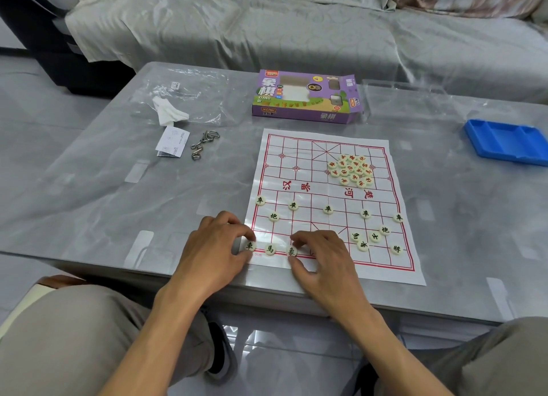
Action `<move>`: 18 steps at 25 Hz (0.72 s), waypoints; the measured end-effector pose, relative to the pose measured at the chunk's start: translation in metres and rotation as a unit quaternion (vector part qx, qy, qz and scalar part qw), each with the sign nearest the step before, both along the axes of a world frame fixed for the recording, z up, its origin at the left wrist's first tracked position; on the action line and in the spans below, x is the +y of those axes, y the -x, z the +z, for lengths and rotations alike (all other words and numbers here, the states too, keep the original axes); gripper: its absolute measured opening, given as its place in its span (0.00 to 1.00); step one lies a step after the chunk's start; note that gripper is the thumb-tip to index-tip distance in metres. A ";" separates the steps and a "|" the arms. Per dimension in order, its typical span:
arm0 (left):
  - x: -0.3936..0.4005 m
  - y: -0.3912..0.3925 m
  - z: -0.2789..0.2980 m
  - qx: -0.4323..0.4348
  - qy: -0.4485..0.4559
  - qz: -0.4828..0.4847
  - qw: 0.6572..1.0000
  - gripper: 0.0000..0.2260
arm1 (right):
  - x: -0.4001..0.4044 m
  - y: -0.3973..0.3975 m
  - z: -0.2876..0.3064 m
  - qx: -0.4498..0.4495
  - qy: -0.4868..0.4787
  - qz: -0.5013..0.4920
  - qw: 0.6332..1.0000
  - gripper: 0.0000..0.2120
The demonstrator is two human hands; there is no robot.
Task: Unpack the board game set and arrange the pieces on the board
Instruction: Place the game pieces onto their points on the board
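A white paper board (pixel 299 170) with a red grid lies on the table. Cream round pieces with black characters stand on its near half, five of them in a row (pixel 327 209). A heap of red-lettered pieces (pixel 351 170) sits on the far right part. My left hand (pixel 216 247) rests at the board's near left corner, fingertips pinching a black-lettered piece (pixel 249 245). My right hand (pixel 320 262) lies on the near edge, thumb and forefinger around another piece (pixel 292 251). One more piece (pixel 270 249) stands between them.
The purple game box (pixel 305 97) lies open behind the board. A blue plastic tray (pixel 507 142) sits at the right, a clear lid (pixel 406 99) behind it. At the left lie a plastic bag (pixel 184 99), a folded leaflet (pixel 172 142) and metal ring puzzles (pixel 204 143). A sofa stands beyond the table.
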State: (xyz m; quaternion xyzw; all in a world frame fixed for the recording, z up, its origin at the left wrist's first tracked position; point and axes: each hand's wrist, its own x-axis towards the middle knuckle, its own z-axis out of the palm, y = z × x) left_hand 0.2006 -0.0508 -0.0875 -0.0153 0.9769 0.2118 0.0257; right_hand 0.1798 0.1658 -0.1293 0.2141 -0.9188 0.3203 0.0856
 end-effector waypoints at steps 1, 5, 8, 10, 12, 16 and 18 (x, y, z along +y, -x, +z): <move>0.000 0.000 0.000 -0.001 0.000 0.001 1.000 0.11 | 0.000 0.000 0.001 0.000 0.000 0.000 1.000 0.14; 0.000 0.000 0.001 0.000 0.002 0.003 1.000 0.11 | 0.001 0.000 0.002 -0.003 -0.003 0.004 1.000 0.14; 0.001 0.000 0.002 -0.010 0.000 0.005 1.000 0.13 | 0.001 -0.003 0.005 -0.010 -0.001 0.010 1.000 0.14; 0.001 -0.001 0.004 -0.013 -0.010 0.011 1.000 0.15 | 0.002 -0.006 0.011 -0.015 0.014 0.007 1.000 0.13; 0.001 -0.001 0.007 0.000 -0.018 0.020 1.000 0.16 | 0.009 -0.007 0.022 -0.011 0.034 -0.002 0.999 0.12; 0.017 0.004 0.010 0.061 -0.030 0.008 0.998 0.12 | 0.051 -0.001 0.049 -0.015 0.009 -0.023 1.000 0.08; 0.036 0.006 0.010 0.079 -0.045 -0.038 0.995 0.10 | 0.074 0.005 0.055 -0.042 -0.016 -0.044 0.998 0.07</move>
